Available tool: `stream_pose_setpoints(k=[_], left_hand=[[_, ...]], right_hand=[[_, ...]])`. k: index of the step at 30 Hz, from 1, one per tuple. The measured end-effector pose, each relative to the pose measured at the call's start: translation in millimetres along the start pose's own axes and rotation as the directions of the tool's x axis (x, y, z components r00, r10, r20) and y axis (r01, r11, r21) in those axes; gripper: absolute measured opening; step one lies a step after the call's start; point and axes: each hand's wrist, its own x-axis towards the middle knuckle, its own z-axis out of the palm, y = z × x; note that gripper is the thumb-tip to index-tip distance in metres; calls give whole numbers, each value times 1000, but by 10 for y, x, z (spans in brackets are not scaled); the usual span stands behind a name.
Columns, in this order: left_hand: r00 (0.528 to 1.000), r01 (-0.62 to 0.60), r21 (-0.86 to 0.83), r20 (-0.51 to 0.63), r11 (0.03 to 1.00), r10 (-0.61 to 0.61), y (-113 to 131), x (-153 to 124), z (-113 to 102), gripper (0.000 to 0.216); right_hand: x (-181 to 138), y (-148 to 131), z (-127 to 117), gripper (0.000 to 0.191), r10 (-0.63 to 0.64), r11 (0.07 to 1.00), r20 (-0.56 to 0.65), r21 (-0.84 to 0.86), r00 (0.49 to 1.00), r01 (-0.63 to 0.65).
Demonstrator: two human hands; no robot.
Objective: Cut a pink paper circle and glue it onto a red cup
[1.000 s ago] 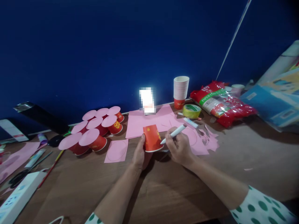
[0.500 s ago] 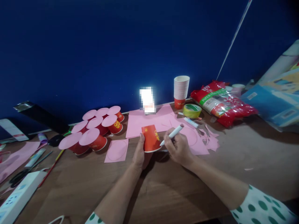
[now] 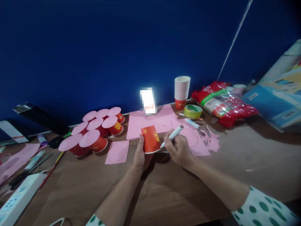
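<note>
— Where is the red paper cup (image 3: pixel 149 140)?

— Upside down on the wooden counter (image 3: pixel 164 194), at the near edge of the pink paper sheets (image 3: pixel 162 121). The person's left hand (image 3: pixel 139 156) has its grip closed around the cup's left side, thumb up against the wall.

— And the other hand?

— The right hand (image 3: pixel 180 151) pinches a white marker (image 3: pixel 172 135) in its grip, with the tip down by the cup's rim on the right side. Whether the tip touches the paper cannot be told.

— What lies around them?

— To the left is a cluster of red cups capped with pink discs (image 3: pixel 94 133), and just beside the left hand a small pink sheet with a drawn circle (image 3: pixel 117 152). Behind the right hand stand a stack of paper cups (image 3: pixel 182 89), a yellow-green tape roll (image 3: pixel 192 111) and a red packet of cups (image 3: pixel 223 103). Pink offcuts (image 3: pixel 211 141) lie near the right hand.
</note>
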Motion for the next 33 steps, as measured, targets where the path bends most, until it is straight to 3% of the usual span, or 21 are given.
stream_pose_setpoints(k=[9, 23, 29, 33], left_hand=[[999, -2, 4, 47, 1000, 1, -11, -11, -10, 43], [1000, 1, -5, 27, 1000, -1, -8, -24, -8, 38], [1000, 12, -7, 21, 1000, -11, 15, -27, 8, 48], [999, -47, -51, -15, 998, 46, 48, 1, 0, 56]], right_hand=[[-20, 42, 11, 7, 6, 1000, -29, 12, 1000, -5], [-10, 32, 3, 9, 26, 999, -53, 20, 998, -25], [-10, 88, -4, 12, 102, 991, -120, 99, 988, -90], [5, 104, 32, 16, 79, 983, -110, 172, 991, -59]])
